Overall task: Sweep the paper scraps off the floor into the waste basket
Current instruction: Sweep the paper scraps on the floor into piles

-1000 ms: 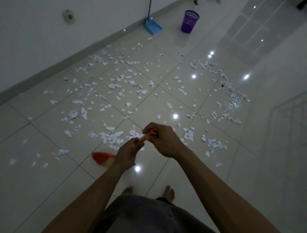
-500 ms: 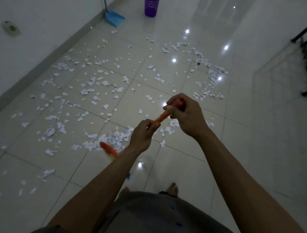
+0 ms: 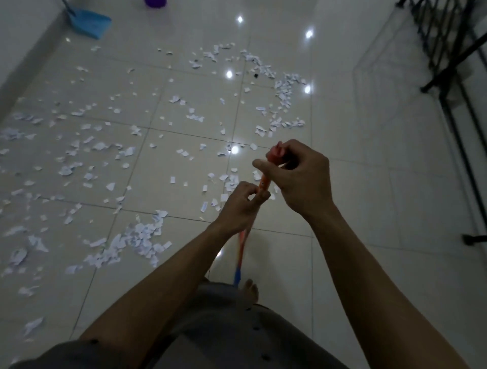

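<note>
Swung in from your left, the broom [image 3: 264, 184] now trails by your feet [image 3: 250, 289], left hand [image 3: 241, 208] and right hand [image 3: 300, 179] both curled round it; paper scraps [image 3: 137, 237] litter the floor [image 3: 369, 210], so sweeping looks barely begun, with the waste basket [image 3: 155, 2] at the far edge.

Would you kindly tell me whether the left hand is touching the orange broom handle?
Touching. The head view shows the left hand with its fingers curled round the orange broom handle, just below the right hand, which grips its top.

Black metal rack [image 3: 461, 150] at the right edge, white wall [image 3: 21, 31] at far left
</note>
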